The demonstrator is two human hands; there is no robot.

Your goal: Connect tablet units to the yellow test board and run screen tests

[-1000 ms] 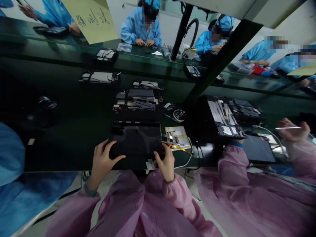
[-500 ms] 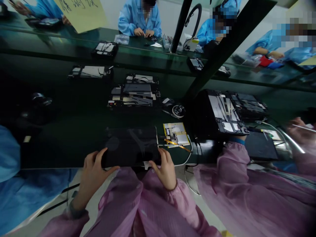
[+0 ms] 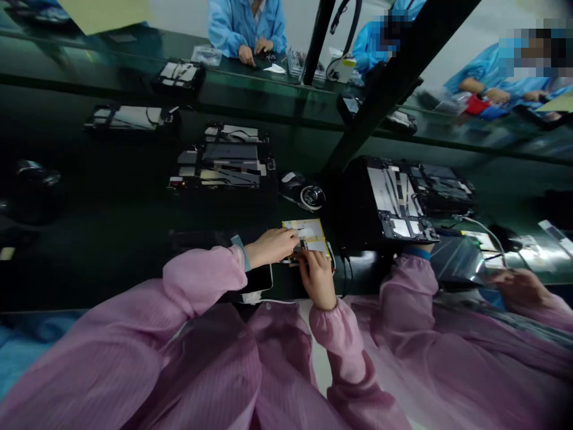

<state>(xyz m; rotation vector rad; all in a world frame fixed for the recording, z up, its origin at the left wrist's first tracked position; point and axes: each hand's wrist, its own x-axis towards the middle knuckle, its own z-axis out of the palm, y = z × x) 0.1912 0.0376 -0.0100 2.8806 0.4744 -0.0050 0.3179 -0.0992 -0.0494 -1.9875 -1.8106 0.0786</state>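
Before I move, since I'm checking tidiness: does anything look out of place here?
Yes: a crumpled pale scrap at the front edge of the bench, beside the dark panel. It looks like stray film or tape, unlike the flat, stacked devices. I see no spill or damage.

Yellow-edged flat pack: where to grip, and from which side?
Yellow-edged flat pack: probably best pinched at its far edge, from above on the far side. It lies flat with that edge exposed; left hand and right hand partly cover its left and near sides.
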